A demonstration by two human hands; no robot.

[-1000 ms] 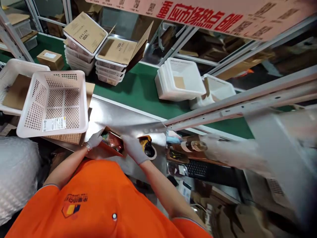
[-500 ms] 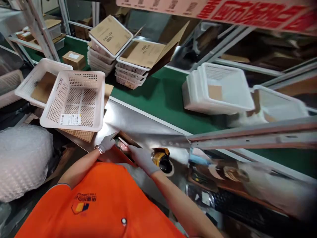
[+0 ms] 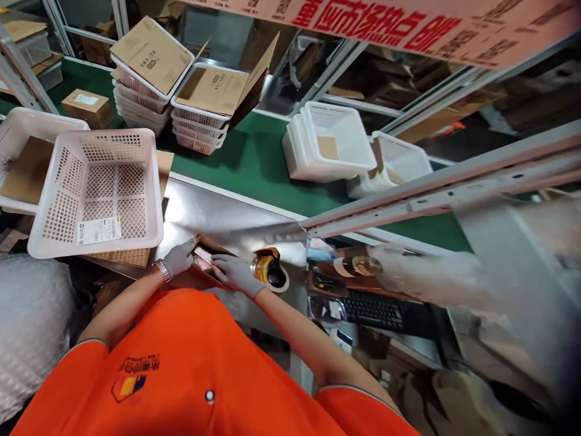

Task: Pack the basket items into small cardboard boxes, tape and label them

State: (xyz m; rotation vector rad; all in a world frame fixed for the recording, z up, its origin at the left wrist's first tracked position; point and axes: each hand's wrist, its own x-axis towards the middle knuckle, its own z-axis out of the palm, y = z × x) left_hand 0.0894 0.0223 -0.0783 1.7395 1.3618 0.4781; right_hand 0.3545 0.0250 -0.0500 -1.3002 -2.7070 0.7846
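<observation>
On the metal bench in front of me lies a small open cardboard box (image 3: 218, 244), tilted, with a pink and white packet (image 3: 203, 257) inside it. My left hand (image 3: 180, 257), gloved in grey, is closed on the box's left end. From the right, my gloved right hand (image 3: 236, 272) reaches over the box's near side, its fingers closed at the packet; the thumb is hidden. Just right of that hand stands a yellow and black tape dispenser (image 3: 269, 269). A white perforated basket (image 3: 154, 221) with a label sits left of the box.
Behind the bench runs a green conveyor (image 3: 254, 163) carrying stacked baskets (image 3: 200, 136) with cardboard, white bins (image 3: 299, 151) and a closed carton (image 3: 88, 109). A metal rail (image 3: 385, 203) crosses at right, above a keyboard (image 3: 374, 310). Bubble wrap (image 3: 31, 339) bulges at far left.
The view has swung right, so the baskets and bench appear farther left. My right hand has lowered over the box, and the packet now lies deeper inside. My left hand stays on the box end.
</observation>
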